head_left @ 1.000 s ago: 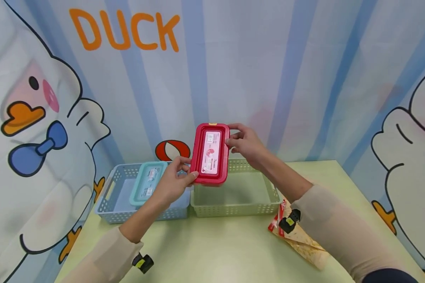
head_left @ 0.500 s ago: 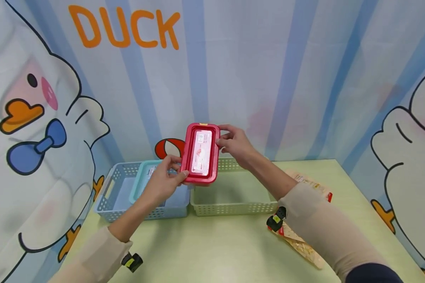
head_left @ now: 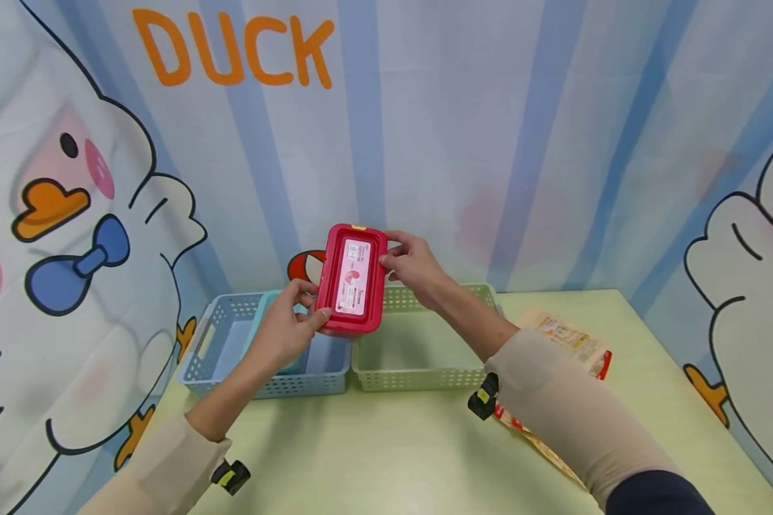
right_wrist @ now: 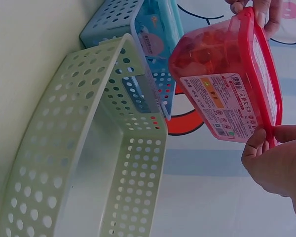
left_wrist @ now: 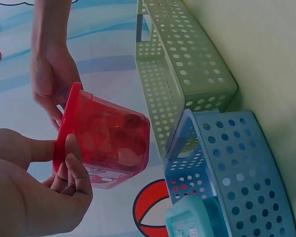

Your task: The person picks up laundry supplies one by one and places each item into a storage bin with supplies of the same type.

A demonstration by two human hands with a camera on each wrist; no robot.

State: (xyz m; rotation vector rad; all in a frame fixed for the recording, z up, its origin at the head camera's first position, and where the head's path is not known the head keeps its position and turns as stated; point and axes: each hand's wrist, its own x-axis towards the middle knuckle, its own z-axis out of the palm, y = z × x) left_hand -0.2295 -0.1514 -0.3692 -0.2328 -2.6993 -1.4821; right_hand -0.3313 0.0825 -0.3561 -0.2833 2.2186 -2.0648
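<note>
Red box w/ indistinct contents

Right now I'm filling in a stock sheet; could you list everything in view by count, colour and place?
Duck-printed hanging backdrop: 1, blue-and-white striped, behind everything
Flat tabletop: 1, pale green, below
Left perforated plastic basket: 1, blue, on tabletop
Right perforated plastic basket: 1, green, beside the blue one
Rectangular plastic box: 1, turquoise, in left basket
Flat packaging: count unclear, beige and red, tabletop's right, partly hidden
Rectangular lidded plastic tub: 1, red, held up
Sleeves: 2, beige, on forearms
Wrist devices: 2, black, at sleeves
Hands: 2, bare, gripping tub
</note>
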